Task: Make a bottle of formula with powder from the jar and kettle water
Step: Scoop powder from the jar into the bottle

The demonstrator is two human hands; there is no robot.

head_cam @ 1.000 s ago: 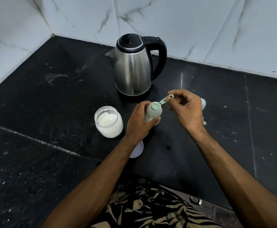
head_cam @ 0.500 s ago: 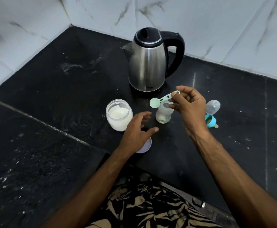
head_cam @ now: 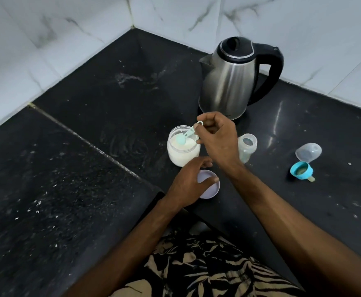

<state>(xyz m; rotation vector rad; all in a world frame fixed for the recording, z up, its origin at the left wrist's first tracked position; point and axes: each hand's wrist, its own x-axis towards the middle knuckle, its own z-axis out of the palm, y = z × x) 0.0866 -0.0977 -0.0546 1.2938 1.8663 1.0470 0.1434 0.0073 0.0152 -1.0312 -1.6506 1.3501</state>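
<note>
The scoop dips into the open jar of white powder on the black counter, its bowl at the powder surface. It looks light, stiff plastic, best pinched at the handle end, where the right hand holds it now in a narrow fingertip grip. The left hand rests relaxed over the lid, holding nothing. The bottle stands uncapped just beside the jar, light and easily tipped. The kettle stands behind.
</note>
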